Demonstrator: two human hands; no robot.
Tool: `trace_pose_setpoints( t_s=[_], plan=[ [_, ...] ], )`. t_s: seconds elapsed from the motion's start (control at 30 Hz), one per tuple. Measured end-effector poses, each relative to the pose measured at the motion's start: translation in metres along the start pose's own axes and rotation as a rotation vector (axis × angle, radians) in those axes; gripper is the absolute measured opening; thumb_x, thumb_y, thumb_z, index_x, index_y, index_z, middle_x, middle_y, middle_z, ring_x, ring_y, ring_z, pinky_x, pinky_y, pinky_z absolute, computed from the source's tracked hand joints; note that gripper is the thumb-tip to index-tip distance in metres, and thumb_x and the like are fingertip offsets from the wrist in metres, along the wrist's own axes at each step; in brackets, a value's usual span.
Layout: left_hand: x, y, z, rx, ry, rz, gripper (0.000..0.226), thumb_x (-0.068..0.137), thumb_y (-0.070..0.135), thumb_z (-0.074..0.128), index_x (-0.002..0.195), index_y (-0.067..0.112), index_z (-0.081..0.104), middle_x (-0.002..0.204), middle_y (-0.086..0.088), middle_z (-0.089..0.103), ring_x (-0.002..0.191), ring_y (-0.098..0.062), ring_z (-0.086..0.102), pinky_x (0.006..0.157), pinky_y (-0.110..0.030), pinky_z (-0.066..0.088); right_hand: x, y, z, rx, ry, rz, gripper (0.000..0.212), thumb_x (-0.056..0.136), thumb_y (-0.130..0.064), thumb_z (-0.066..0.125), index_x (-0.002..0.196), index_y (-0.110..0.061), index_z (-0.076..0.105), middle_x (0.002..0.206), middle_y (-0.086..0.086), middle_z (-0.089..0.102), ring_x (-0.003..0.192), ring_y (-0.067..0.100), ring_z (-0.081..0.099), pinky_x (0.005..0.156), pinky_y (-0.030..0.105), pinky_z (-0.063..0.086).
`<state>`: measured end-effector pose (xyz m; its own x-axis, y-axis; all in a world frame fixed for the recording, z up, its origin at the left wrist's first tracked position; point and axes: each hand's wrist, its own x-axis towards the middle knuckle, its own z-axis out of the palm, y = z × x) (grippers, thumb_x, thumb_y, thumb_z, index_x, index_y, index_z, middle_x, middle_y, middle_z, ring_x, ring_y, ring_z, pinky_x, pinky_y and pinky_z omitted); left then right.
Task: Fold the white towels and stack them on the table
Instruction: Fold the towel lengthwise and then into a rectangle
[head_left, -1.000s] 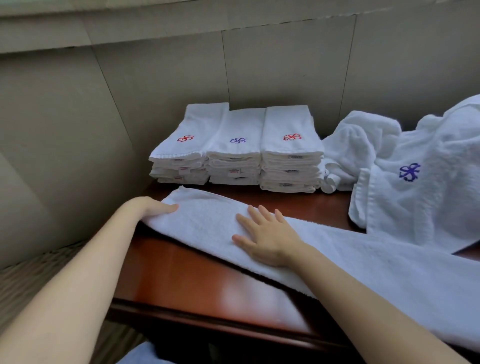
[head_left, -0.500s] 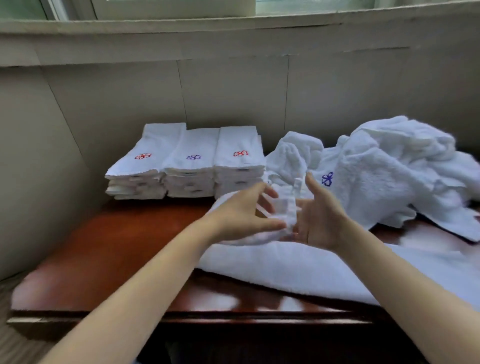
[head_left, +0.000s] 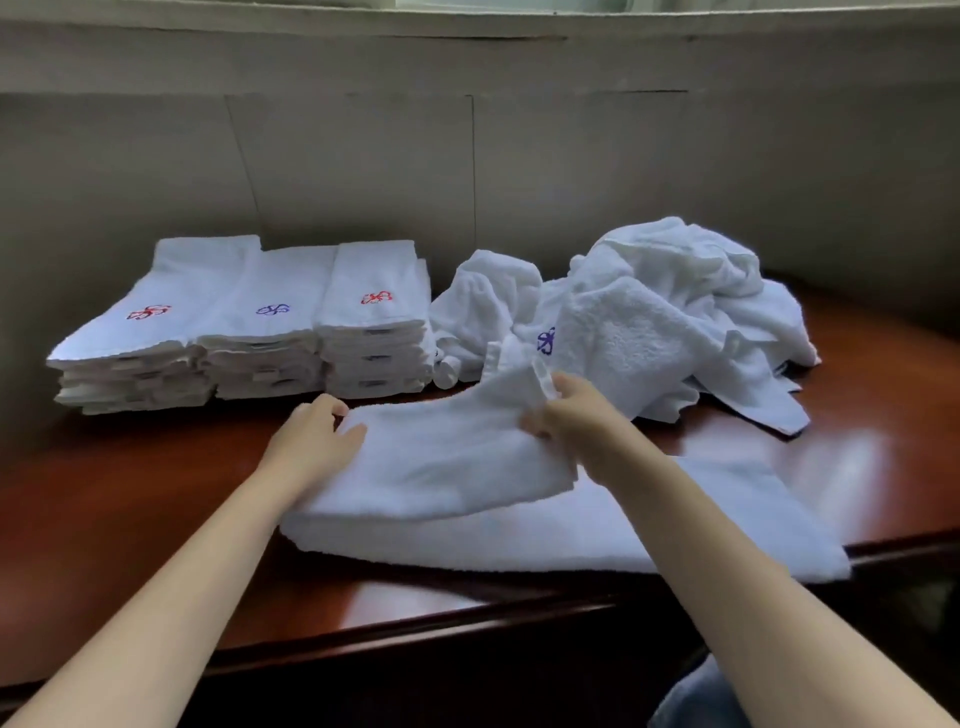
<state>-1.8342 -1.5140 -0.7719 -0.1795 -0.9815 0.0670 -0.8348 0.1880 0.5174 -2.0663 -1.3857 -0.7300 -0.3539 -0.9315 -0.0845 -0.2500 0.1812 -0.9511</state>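
A long white towel (head_left: 649, 525) lies across the front of the dark wooden table (head_left: 130, 499), its left end doubled over onto itself. My left hand (head_left: 311, 441) grips the left side of that folded flap. My right hand (head_left: 566, 415) pinches the flap's far right corner with its hem raised. Three stacks of folded white towels (head_left: 249, 332) with red and blue embroidery stand side by side at the back left. A heap of unfolded white towels (head_left: 665, 322) lies at the back right.
A grey wall (head_left: 467, 156) rises directly behind the stacks and the heap. The table's front edge (head_left: 415, 634) runs across below my forearms. A bit of blue fabric (head_left: 691, 696) shows at the bottom right.
One second ago both hands lay flat on the spread towel. They then lifted its left end and carried it rightwards; now the flap lies over the towel with both hands gripping it.
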Motion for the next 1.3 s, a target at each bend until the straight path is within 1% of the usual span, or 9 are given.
trace_pose_setpoints(
  t_s=[0.27, 0.4, 0.53, 0.6, 0.7, 0.9, 1.03, 1.17, 1.3],
  plan=[
    [-0.01, 0.026, 0.035, -0.065, -0.241, -0.018, 0.08, 0.082, 0.065, 0.052, 0.14, 0.013, 0.034, 0.132, -0.008, 0.052, 0.11, -0.028, 0.056, 0.079, -0.033, 0.042, -0.032, 0.015, -0.108, -0.124, 0.312, 0.019, 0.028, 0.089, 0.004, 0.042, 0.096, -0.007, 0.067, 0.086, 0.009, 0.066, 0.081, 0.023, 0.061, 0.075, 0.034, 0.05],
    [-0.02, 0.04, 0.045, -0.065, -0.387, -0.013, 0.09, 0.07, 0.069, 0.064, 0.135, 0.014, 0.035, 0.106, 0.004, 0.056, 0.087, -0.015, 0.059, 0.061, -0.027, 0.043, -0.041, 0.041, -0.152, -0.364, 0.453, 0.15, 0.029, 0.097, -0.021, 0.044, 0.098, 0.001, 0.063, 0.104, 0.022, 0.065, 0.092, 0.034, 0.06, 0.081, 0.041, 0.047],
    [-0.025, 0.056, 0.052, -0.345, -0.457, 0.061, 0.073, 0.071, 0.042, 0.081, 0.126, 0.006, 0.051, 0.109, -0.003, 0.065, 0.092, -0.017, 0.065, 0.079, -0.031, 0.053, -0.035, 0.067, -0.157, -0.661, 0.32, 0.393, 0.042, 0.1, -0.031, 0.038, 0.12, 0.001, 0.056, 0.125, 0.019, 0.057, 0.109, 0.031, 0.056, 0.077, 0.029, 0.037],
    [-0.024, 0.06, 0.049, -0.406, -0.474, 0.084, 0.042, 0.08, 0.021, 0.076, 0.116, 0.004, 0.061, 0.095, -0.003, 0.071, 0.08, -0.013, 0.068, 0.066, -0.021, 0.053, -0.034, 0.076, -0.158, -0.689, 0.288, 0.485, 0.042, 0.097, -0.031, 0.043, 0.124, -0.001, 0.054, 0.126, 0.016, 0.057, 0.11, 0.03, 0.057, 0.075, 0.028, 0.037],
    [-0.019, 0.054, 0.036, -0.565, -0.525, -0.011, 0.016, 0.086, 0.017, 0.068, 0.097, 0.006, 0.065, 0.067, 0.003, 0.073, 0.056, -0.009, 0.068, 0.043, -0.013, 0.047, -0.035, 0.082, -0.16, -0.321, 0.31, 0.491, 0.033, 0.093, -0.025, 0.056, 0.115, 0.0, 0.059, 0.116, 0.019, 0.063, 0.101, 0.031, 0.063, 0.079, 0.035, 0.047],
    [-0.014, 0.041, 0.039, -0.622, -0.514, -0.243, 0.034, 0.08, 0.024, 0.074, 0.099, -0.003, 0.066, 0.094, -0.015, 0.073, 0.087, -0.027, 0.068, 0.075, -0.032, 0.057, -0.042, 0.075, -0.15, -0.213, 0.281, 0.418, 0.029, 0.099, -0.009, 0.042, 0.123, 0.0, 0.054, 0.123, 0.023, 0.059, 0.113, 0.037, 0.058, 0.1, 0.048, 0.045],
    [-0.012, 0.043, 0.045, -0.478, -0.394, -0.181, 0.034, 0.077, 0.036, 0.076, 0.081, 0.003, 0.07, 0.075, -0.008, 0.073, 0.071, -0.026, 0.069, 0.062, -0.03, 0.05, -0.044, 0.073, -0.149, -0.311, 0.225, 0.423, 0.031, 0.096, -0.005, 0.041, 0.123, -0.002, 0.055, 0.122, 0.02, 0.06, 0.113, 0.034, 0.058, 0.1, 0.048, 0.045],
    [-0.017, 0.045, 0.047, -0.584, -0.402, -0.15, 0.029, 0.083, 0.032, 0.072, 0.089, 0.003, 0.069, 0.073, -0.007, 0.074, 0.074, -0.027, 0.07, 0.068, -0.032, 0.052, -0.045, 0.068, -0.147, -0.72, 0.209, 0.479, 0.037, 0.098, -0.01, 0.036, 0.134, -0.002, 0.044, 0.134, 0.017, 0.051, 0.12, 0.03, 0.051, 0.087, 0.026, 0.041],
    [-0.023, 0.051, 0.044, -0.573, -0.436, -0.116, 0.029, 0.086, 0.029, 0.069, 0.094, 0.001, 0.061, 0.079, -0.009, 0.071, 0.071, -0.022, 0.068, 0.059, -0.028, 0.05, -0.043, 0.075, -0.145, -0.984, 0.334, 0.512, 0.066, 0.091, -0.015, 0.051, 0.145, -0.001, 0.014, 0.139, 0.021, 0.037, 0.125, 0.038, 0.041, 0.096, 0.038, 0.039]
  ],
)
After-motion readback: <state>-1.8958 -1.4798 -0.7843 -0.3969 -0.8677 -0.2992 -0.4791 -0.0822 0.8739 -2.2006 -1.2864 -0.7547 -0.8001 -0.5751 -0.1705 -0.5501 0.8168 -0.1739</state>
